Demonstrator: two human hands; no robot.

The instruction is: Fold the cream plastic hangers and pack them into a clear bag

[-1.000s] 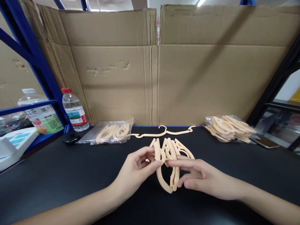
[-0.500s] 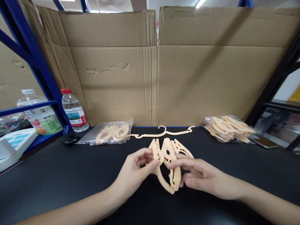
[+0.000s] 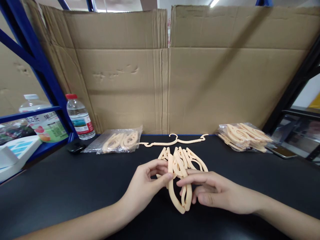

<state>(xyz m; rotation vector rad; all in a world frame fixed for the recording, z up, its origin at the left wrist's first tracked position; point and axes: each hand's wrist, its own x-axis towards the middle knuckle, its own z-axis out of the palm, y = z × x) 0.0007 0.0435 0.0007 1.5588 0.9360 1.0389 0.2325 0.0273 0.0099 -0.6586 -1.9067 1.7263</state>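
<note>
Between my hands is a beige folding clothes hanger point(image 3: 175, 196), its two arms folded down close to each other and meeting at the near end. My left hand point(image 3: 151, 178) pinches its left arm between thumb and fingers. On the other side my right hand point(image 3: 212, 190) has its index finger laid over the right arm, with the other fingers curled beside it. Just behind lie more folded beige hangers point(image 3: 197, 160) on the table, partly hidden by my hands. Farther back an unfolded hanger point(image 3: 165, 143) lies with its hook upward.
Bagged hangers lie at back left point(image 3: 121, 141) and back right point(image 3: 242, 136). A water bottle point(image 3: 79, 118) and a black mouse point(image 3: 75, 147) are at the left. A phone point(image 3: 283, 152) rests at the right. Cardboard point(image 3: 212, 80) walls off the black table point(image 3: 62, 186).
The held hanger has turned slightly and come a little nearer, its arms closer together at the top. Both hands stay in nearly the same place.
</note>
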